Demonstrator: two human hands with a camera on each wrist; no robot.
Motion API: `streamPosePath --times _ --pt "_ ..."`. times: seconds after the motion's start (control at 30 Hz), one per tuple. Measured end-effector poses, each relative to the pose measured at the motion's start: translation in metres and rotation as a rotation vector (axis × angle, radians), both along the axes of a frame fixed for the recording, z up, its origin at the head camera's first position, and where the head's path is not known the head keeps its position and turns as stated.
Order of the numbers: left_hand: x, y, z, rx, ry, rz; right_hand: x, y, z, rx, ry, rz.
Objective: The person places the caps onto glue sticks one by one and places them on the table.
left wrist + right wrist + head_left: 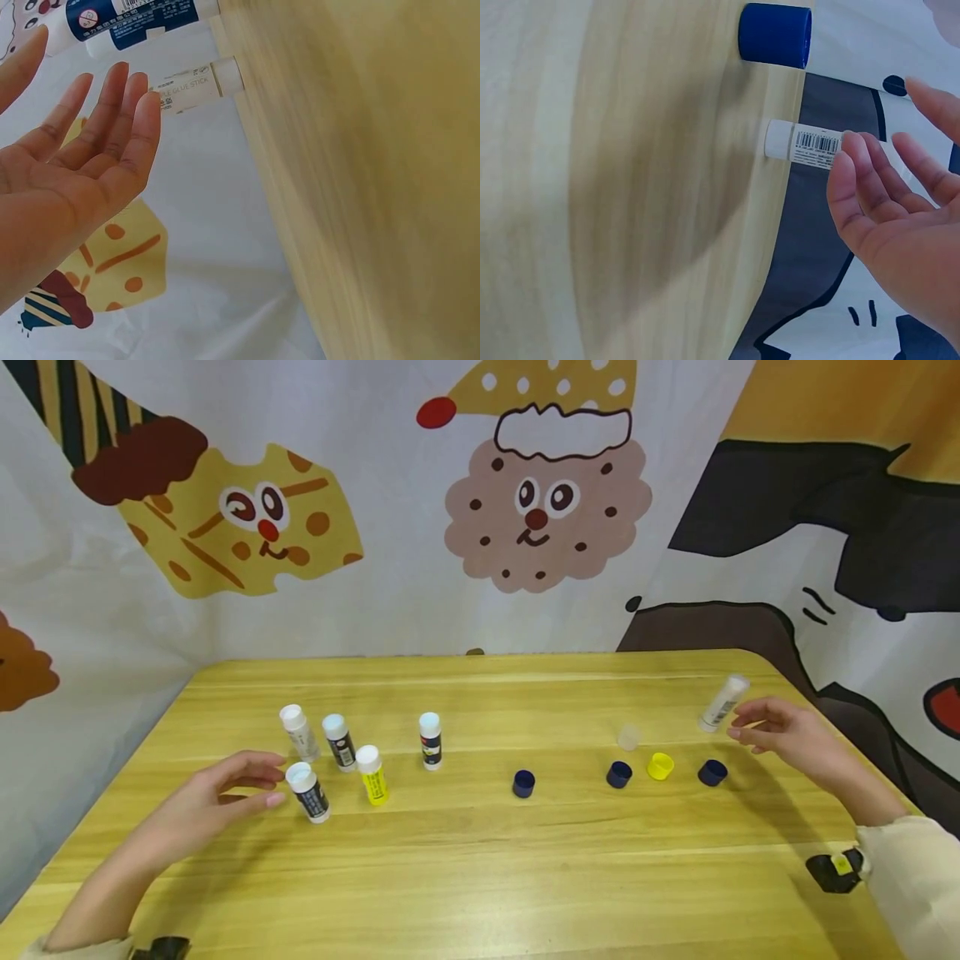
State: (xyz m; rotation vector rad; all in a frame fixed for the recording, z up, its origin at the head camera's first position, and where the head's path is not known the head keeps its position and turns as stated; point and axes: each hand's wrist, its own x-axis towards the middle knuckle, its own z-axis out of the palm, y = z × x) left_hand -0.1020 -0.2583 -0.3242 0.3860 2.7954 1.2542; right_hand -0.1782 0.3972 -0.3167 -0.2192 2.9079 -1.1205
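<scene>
My left hand, fingers loosely bent and apart, hovers beside a navy-labelled glue stick on the table's left. Around that stick stand a white glue stick, a dark-labelled one and a yellow one. The left wrist view has the white glue stick behind the fingertips. At the far right my right hand is beside a standing white glue stick, its fingers loosely curved. In the right wrist view the fingers partly hide this white stick. Neither hand holds anything.
Another navy glue stick stands left of centre. Loose caps lie toward the right: navy ones, a yellow cap and a translucent cap. A cartoon-printed cloth hangs behind the wooden table.
</scene>
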Motion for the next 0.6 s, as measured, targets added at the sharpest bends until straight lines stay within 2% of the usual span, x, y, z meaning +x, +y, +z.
streamPosePath --times 0.13,0.3,0.6 --pt "0.0 0.001 0.001 0.01 0.008 -0.017 0.003 -0.001 -0.005 0.0 -0.016 0.038" --pt "-0.001 0.002 0.0 0.007 0.006 -0.025 0.008 -0.003 -0.009 0.015 -0.081 0.085" --pt "-0.003 0.006 0.0 -0.004 -0.036 -0.028 0.014 -0.007 -0.016 -0.033 -0.146 0.153"
